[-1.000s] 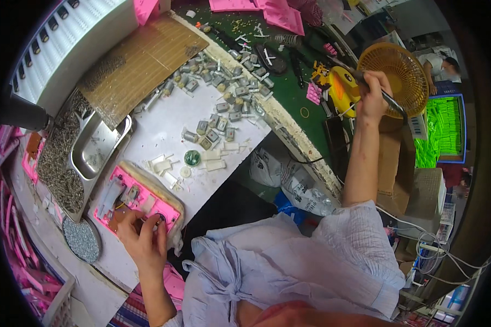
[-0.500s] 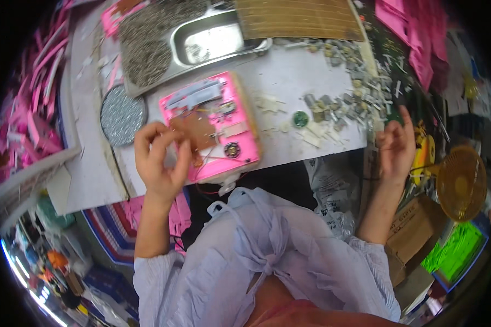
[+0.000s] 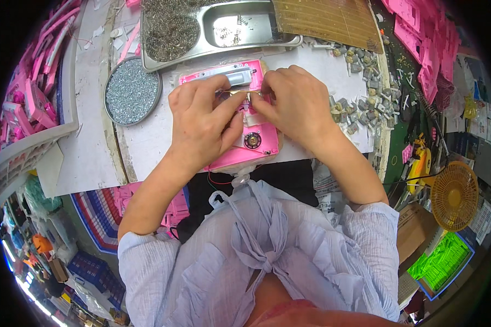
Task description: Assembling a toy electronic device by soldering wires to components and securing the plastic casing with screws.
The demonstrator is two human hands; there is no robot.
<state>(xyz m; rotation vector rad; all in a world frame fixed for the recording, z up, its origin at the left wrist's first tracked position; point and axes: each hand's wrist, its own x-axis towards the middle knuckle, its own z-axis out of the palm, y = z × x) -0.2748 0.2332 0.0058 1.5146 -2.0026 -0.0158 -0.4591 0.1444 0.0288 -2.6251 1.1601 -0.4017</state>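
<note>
A pink plastic casing (image 3: 232,158) lies open on the white table in front of me, its inner side up. My left hand (image 3: 202,117) reaches over its left half, fingers bent and closed together at a small part near the middle. From the other side my right hand (image 3: 303,103) meets it, thumb and fingertips pinched at the same spot; the fingers mostly hide what they grip. Above the fingertips sits a grey metal bar (image 3: 237,76). A round black part with a metallic centre (image 3: 252,140) is in the casing's lower part, and thin wires hang below its near edge.
A round dish of small silvery screws (image 3: 132,90) stands at left. Behind the casing is a steel tray (image 3: 199,41) with dark small pieces, partly under brown cardboard (image 3: 327,24). Several small grey motors (image 3: 360,106) lie at right. Pink parts fill a crate (image 3: 35,103) far left.
My right hand has come from beyond the table's right edge onto the casing. My left hand has moved right and up to the casing's middle. The view has shifted slightly.
</note>
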